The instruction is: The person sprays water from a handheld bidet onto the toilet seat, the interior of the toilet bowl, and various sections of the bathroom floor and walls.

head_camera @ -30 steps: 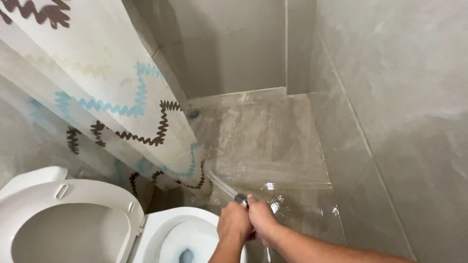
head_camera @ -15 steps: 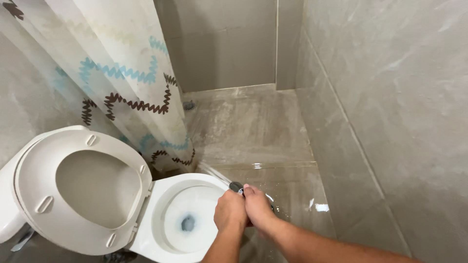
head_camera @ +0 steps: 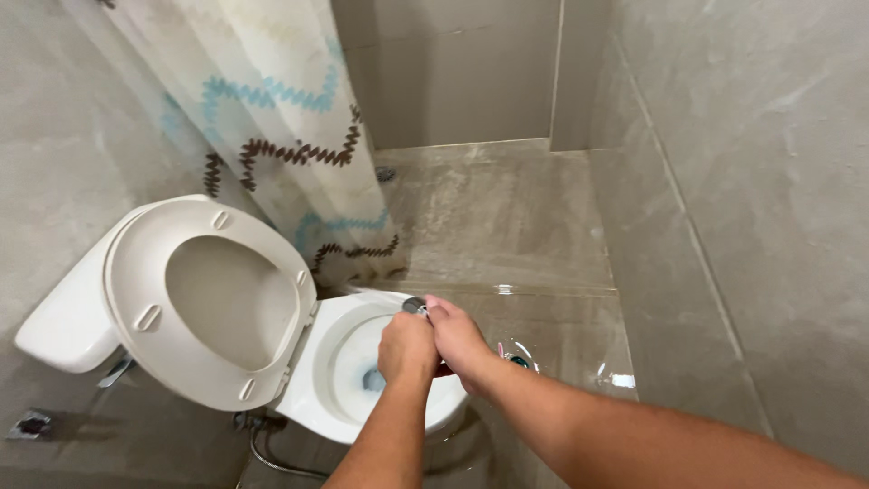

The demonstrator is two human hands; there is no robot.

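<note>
Both hands, left hand (head_camera: 407,347) and right hand (head_camera: 459,337), clasp a metal sprayer (head_camera: 415,306) at centre frame. Its nozzle sits over the toilet bowl (head_camera: 335,362); the raised seat (head_camera: 213,303) stands left

Single head-worn camera is looking steeply down and forward, sitting close above both forearms. Left hand (head_camera: 407,346) and right hand (head_camera: 460,340) are landing low centre. Toilet bowl (head_camera: 339,362) is lying just left of the fingers; shower floor (head_camera: 498,217) is extending beyond them.

Grey-tiled walls (head_camera: 742,163), wet floor (head_camera: 507,226), zigzag-patterned shower curtain (head_camera: 281,109)
</note>
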